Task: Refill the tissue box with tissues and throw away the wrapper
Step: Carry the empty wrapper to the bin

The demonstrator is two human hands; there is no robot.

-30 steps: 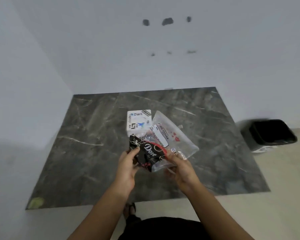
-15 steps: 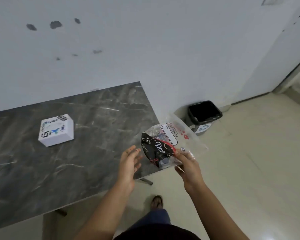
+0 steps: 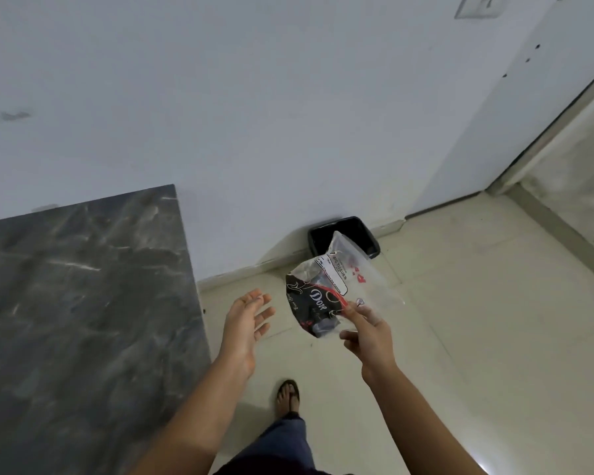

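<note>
My right hand (image 3: 367, 332) pinches the empty tissue wrapper (image 3: 336, 289), a crumpled clear plastic bag with a black "Dove" print and a white label. The wrapper hangs above the floor, in front of a small black waste bin (image 3: 350, 228) that stands against the wall. My left hand (image 3: 246, 315) is open with fingers spread, just left of the wrapper and not touching it. The tissue box is out of view.
The dark marble table (image 3: 83, 303) fills the left side, its right edge close to my left arm. Pale floor tiles (image 3: 477, 337) stretch to the right toward a doorway (image 3: 563, 149). My sandalled foot (image 3: 287, 397) is on the floor below the hands.
My view has swung right, away from the table, and the white box has left the frame. The left hand let go of the wrapper. The bin now lies right behind the wrapper.
</note>
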